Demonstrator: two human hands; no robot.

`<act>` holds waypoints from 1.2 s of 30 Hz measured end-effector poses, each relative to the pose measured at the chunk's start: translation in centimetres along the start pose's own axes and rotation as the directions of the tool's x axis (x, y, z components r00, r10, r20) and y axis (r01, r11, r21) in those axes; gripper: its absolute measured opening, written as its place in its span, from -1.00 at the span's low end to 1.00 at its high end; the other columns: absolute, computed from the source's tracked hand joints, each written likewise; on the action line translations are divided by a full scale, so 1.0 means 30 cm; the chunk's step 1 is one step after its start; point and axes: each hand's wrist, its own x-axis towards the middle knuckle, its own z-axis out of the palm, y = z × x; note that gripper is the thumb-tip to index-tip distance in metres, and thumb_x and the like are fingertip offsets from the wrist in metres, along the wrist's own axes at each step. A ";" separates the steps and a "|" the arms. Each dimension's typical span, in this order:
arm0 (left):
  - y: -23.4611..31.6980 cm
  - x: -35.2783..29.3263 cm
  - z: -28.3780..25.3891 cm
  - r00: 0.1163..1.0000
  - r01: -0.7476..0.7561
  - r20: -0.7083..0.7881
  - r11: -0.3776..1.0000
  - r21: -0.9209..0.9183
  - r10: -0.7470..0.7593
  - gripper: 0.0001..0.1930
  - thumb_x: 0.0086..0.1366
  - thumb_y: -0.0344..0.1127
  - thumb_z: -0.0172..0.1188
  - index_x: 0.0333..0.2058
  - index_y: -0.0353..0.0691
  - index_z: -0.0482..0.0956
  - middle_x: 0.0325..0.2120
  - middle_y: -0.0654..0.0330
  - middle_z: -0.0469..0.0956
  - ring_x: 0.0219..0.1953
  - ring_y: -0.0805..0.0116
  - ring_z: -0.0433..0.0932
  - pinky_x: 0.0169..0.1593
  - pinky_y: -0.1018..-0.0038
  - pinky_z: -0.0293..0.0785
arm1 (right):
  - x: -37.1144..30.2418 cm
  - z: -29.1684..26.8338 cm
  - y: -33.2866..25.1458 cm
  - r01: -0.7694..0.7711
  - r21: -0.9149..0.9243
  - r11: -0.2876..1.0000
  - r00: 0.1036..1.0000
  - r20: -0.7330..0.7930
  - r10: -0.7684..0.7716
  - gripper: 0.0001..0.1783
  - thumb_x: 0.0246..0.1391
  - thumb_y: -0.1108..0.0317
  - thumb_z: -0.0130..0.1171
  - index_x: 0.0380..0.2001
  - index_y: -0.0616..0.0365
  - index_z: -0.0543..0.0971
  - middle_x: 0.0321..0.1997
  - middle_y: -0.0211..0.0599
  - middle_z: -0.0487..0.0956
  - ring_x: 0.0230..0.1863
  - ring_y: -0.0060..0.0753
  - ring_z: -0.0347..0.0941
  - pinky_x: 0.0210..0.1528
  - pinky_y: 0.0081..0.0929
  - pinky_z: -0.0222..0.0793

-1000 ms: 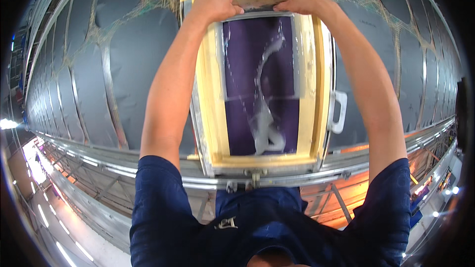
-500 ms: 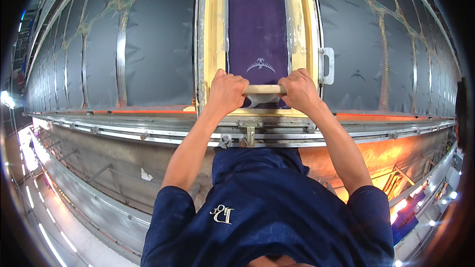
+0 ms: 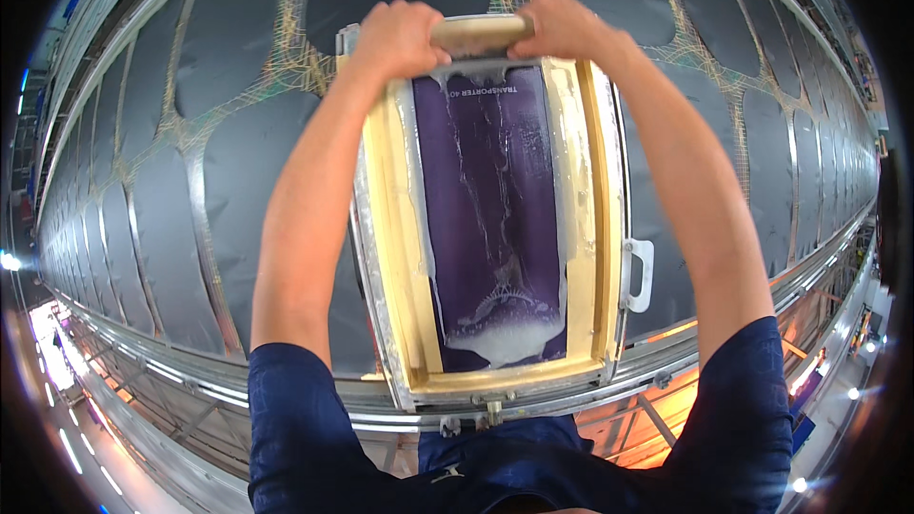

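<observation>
Both my hands grip the pale wooden handle of a squeegee [image 3: 481,34] at the far end of a screen-printing frame [image 3: 391,257]. My left hand [image 3: 398,38] is wrapped round its left end, my right hand [image 3: 564,27] round its right end. Inside the yellowish frame lies a purple printing panel [image 3: 495,167] with small lettering at the far end and an arched emblem nearer me. Thin wet streaks run down the panel. A whitish pool of ink [image 3: 506,341] lies across its near end. The squeegee's blade edge is mostly hidden beneath the handle.
A white grip [image 3: 639,275] juts from the frame's right side. Dark fabric panels [image 3: 249,200] cover the long table on both sides, with dried ink strands in the gaps. A metal rail [image 3: 314,411] runs along the near edge; orange light glows below it at right.
Both hands have pushed the squeegee from the frame's near end to its far end, arms now stretched. Streaks and a whitish ink pool now show on the panel. The view has shifted forward.
</observation>
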 end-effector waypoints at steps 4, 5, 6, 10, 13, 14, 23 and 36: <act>-0.106 0.108 0.044 0.996 -0.007 -0.084 0.996 -0.092 0.000 -0.70 0.00 -0.04 0.48 -0.31 0.00 0.73 -0.40 0.11 0.72 -0.28 0.02 0.70 -0.08 0.20 0.58 | 0.117 0.009 0.048 -0.030 0.032 0.999 0.999 0.014 0.029 -0.49 -0.12 -0.06 0.44 -0.29 0.17 0.71 -0.33 -0.01 0.70 -0.24 0.08 0.66 -0.11 -0.10 0.56; -0.104 0.113 0.053 0.998 0.019 -0.054 0.993 -0.113 -0.025 -0.66 -0.01 -0.05 0.49 -0.26 -0.03 0.74 -0.39 0.08 0.72 -0.26 0.00 0.70 -0.07 0.18 0.58 | 0.128 0.001 0.044 -0.038 0.033 0.999 0.999 0.037 0.037 -0.51 -0.16 -0.04 0.45 -0.32 0.17 0.72 -0.36 0.01 0.70 -0.27 0.07 0.66 -0.17 -0.10 0.56; -0.096 0.119 0.041 0.998 0.045 -0.027 0.991 -0.126 -0.048 -0.62 -0.02 -0.06 0.50 -0.22 -0.06 0.74 -0.38 0.05 0.72 -0.24 -0.02 0.70 -0.06 0.17 0.58 | 0.131 -0.005 0.043 -0.046 0.033 0.998 0.998 0.053 0.044 -0.53 -0.19 -0.03 0.45 -0.35 0.17 0.73 -0.38 0.02 0.70 -0.31 0.06 0.67 -0.22 -0.10 0.56; -0.052 0.057 0.063 0.997 0.059 -0.049 0.991 -0.122 -0.066 -0.56 -0.01 -0.03 0.50 -0.15 -0.07 0.74 -0.36 0.05 0.73 -0.21 -0.05 0.70 -0.06 0.16 0.58 | 0.086 0.004 0.015 -0.040 0.057 0.998 0.996 0.076 0.035 -0.52 -0.18 -0.04 0.43 -0.35 0.16 0.73 -0.41 0.03 0.69 -0.34 0.10 0.66 -0.26 -0.09 0.56; -0.005 -0.036 0.104 0.991 0.010 -0.132 1.000 0.020 -0.007 -0.57 0.00 -0.01 0.48 -0.15 -0.04 0.74 -0.35 0.06 0.73 -0.23 -0.03 0.69 -0.09 0.17 0.58 | -0.005 0.084 -0.004 0.019 -0.065 0.998 0.995 -0.093 -0.025 -0.53 -0.18 -0.04 0.43 -0.35 0.15 0.74 -0.41 0.04 0.68 -0.33 0.11 0.66 -0.25 -0.08 0.56; 0.025 -0.091 0.112 0.993 0.017 -0.114 1.000 -0.001 -0.017 -0.59 0.01 -0.02 0.48 -0.17 -0.03 0.74 -0.36 0.05 0.72 -0.23 -0.02 0.69 -0.10 0.16 0.58 | -0.047 0.086 -0.050 -0.037 -0.013 0.999 0.999 -0.029 0.037 -0.52 -0.14 -0.05 0.43 -0.31 0.16 0.72 -0.37 0.02 0.69 -0.29 0.10 0.65 -0.19 -0.09 0.56; 0.501 -0.863 0.249 1.000 0.016 -0.017 0.993 -0.115 -0.018 -0.88 0.08 -0.17 0.35 -0.45 -0.02 0.66 -0.47 0.20 0.68 -0.34 0.15 0.67 -0.13 0.21 0.37 | -0.801 0.293 -0.488 0.034 0.046 0.998 0.999 0.026 -0.035 -0.68 -0.09 0.10 0.46 -0.45 0.10 0.63 -0.43 -0.11 0.66 -0.24 0.02 0.63 -0.13 -0.09 0.51; 0.567 -1.048 0.247 0.990 -0.042 0.124 0.983 -0.180 0.065 -0.80 0.10 -0.11 0.40 -0.38 -0.05 0.66 -0.48 0.30 0.62 -0.32 0.25 0.62 -0.09 0.27 0.34 | -1.012 0.304 -0.637 0.002 0.192 0.981 0.997 0.072 -0.016 -0.76 -0.14 0.20 0.48 -0.44 0.09 0.69 -0.53 -0.24 0.63 -0.31 -0.13 0.57 0.03 -0.30 0.36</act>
